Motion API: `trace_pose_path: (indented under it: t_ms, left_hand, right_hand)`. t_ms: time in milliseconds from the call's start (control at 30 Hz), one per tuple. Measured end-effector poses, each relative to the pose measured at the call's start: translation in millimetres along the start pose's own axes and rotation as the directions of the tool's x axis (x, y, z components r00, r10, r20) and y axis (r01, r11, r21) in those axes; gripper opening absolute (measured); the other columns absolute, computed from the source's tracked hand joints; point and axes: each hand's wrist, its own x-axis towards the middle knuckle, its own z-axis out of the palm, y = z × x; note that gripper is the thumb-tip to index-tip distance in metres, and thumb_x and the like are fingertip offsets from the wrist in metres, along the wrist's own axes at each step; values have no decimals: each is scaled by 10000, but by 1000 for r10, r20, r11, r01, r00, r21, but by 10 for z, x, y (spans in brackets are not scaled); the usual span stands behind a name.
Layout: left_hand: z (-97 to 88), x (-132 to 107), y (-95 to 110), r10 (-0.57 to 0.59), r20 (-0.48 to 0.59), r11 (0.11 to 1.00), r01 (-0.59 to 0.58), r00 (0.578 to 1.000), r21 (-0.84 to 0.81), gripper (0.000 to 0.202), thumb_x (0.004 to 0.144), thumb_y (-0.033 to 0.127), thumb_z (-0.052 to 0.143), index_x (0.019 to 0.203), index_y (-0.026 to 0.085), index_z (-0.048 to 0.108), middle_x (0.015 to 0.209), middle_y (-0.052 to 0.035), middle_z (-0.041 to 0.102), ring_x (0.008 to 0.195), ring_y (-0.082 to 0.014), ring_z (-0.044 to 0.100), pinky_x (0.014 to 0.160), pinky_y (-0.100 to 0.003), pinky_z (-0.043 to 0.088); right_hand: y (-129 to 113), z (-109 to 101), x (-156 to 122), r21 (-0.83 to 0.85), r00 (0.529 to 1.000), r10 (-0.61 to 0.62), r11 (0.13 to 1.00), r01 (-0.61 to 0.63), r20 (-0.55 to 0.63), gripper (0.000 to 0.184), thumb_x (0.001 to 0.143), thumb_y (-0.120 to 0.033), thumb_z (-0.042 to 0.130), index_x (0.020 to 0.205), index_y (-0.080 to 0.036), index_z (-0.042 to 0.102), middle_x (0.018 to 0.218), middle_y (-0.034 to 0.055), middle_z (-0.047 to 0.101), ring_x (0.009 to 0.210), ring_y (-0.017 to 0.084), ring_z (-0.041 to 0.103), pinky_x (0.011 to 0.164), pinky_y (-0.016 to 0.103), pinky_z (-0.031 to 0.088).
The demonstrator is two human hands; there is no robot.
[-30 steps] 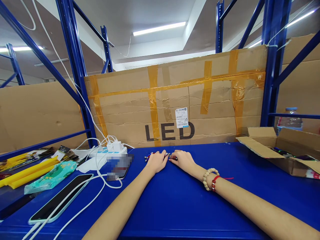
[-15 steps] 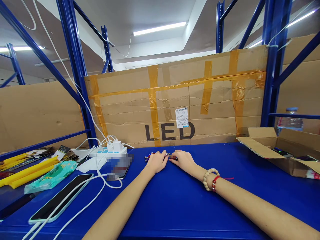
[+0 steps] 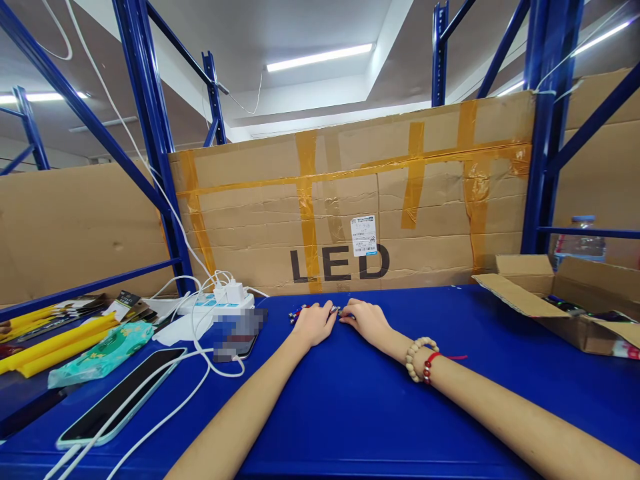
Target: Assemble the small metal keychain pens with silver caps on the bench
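Both hands are lying palm down at the far middle of the blue desk (image 3: 350, 407), the left hand (image 3: 314, 325) and right hand (image 3: 369, 321) meeting fingertip to fingertip over a scatter of small parts (image 3: 299, 313), red and silvery, too small to identify. Each grip is curling down onto the parts, but whether either is pinching one or only touching them I cannot tell. Judging from how tiny the parts are, the work is going best with the wrists resting on the desk, the fingertips taking one part at a time and the loose ones being herded together so none is rolling toward the cardboard wall behind. The only container is the open box (image 3: 570, 333) sitting well apart on the right, flaps spread; it is holding a few dark, glossy items (image 3: 565, 305), mostly hidden by its wall.
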Motion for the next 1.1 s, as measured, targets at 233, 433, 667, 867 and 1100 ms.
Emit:
trace_pose_path:
  t_ms: [233,433,667,867,1100]
  left_hand:
    - [3,2,7,2,-8,1000,-2,1000,15,329,904,350,189,1002,193,462,843,-92,608,812,-233,596,666,-330,432]
    - [-16,-3,11,1,8,1000,-1,1000,19,335,903,351,187,1015,191,459,857,-94,606,834,-234,591,671,-324,429]
    - [-20,-1,10,-5,14,1000,4,1000,21,331,901,350,196,1023,196,463,859,-85,606,839,-222,589,672,-310,426]
    - [-7,-1,6,1,3,999,-1,1000,37,334,902,345,193,1017,193,467,848,-88,611,820,-227,595,662,-316,430]
    - [-1,-5,2,9,-15,999,-9,1000,31,335,902,347,193,1011,191,469,842,-93,611,818,-235,598,657,-323,435]
  right_hand:
    - [4,4,-7,-11,1000,-10,1000,10,-5,140,847,-266,521,859,-250,659,885,-4,595,750,129,580,542,209,329]
    - [14,26,2,-34,1000,-20,999,20,-19,138,840,-254,532,933,-254,634,911,-5,610,784,138,590,559,215,354]
    - [16,26,6,-40,1000,-27,999,26,-14,134,835,-281,536,893,-260,655,902,-5,623,795,149,591,579,217,368]
    - [-12,-9,5,-46,999,-32,998,32,11,134,836,-252,529,858,-248,661,895,-1,618,775,142,586,583,212,367]
    - [-25,-22,12,-92,998,-53,994,56,32,160,846,-232,497,858,-238,657,904,13,603,773,152,585,587,222,363]
